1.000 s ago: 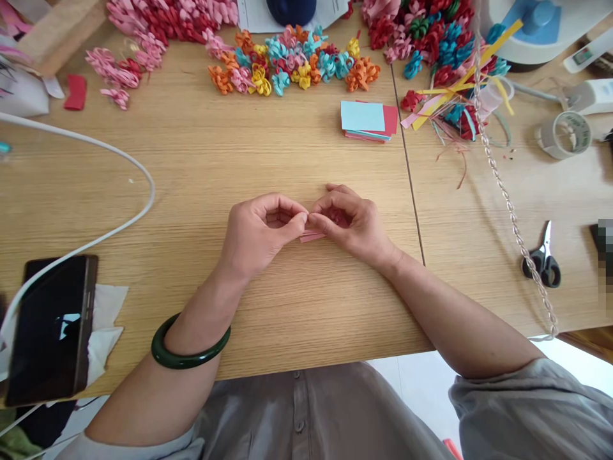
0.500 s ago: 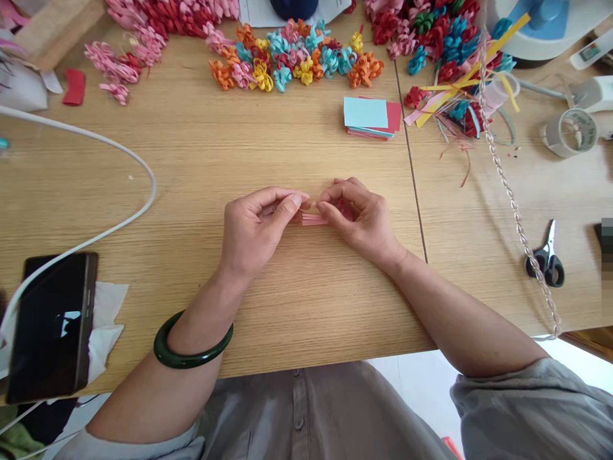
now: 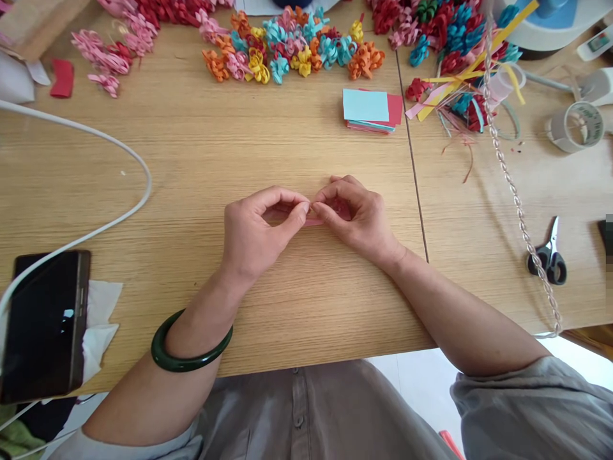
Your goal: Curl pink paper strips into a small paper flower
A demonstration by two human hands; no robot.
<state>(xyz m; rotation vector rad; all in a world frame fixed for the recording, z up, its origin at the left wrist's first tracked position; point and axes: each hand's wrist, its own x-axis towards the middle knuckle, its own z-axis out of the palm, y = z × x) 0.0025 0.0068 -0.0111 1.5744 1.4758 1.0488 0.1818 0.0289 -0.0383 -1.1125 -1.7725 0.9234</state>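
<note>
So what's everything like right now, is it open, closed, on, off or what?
Left hand, thumb and fingertip pinched together
Right hand, pinched too; anything between is too small to tell
Pink paper, partly hidden by the hands
Scissors, lying down, blades look closed
Dark device, lying flat, screen looks off
Card stack, uneven, blue on top
Paper flowers, bunched together
Green bangle, worn on the left arm

Left hand (image 3: 263, 227), pinched — beside right hand (image 3: 361, 217) holding pink paper (image 3: 313, 223).
</note>
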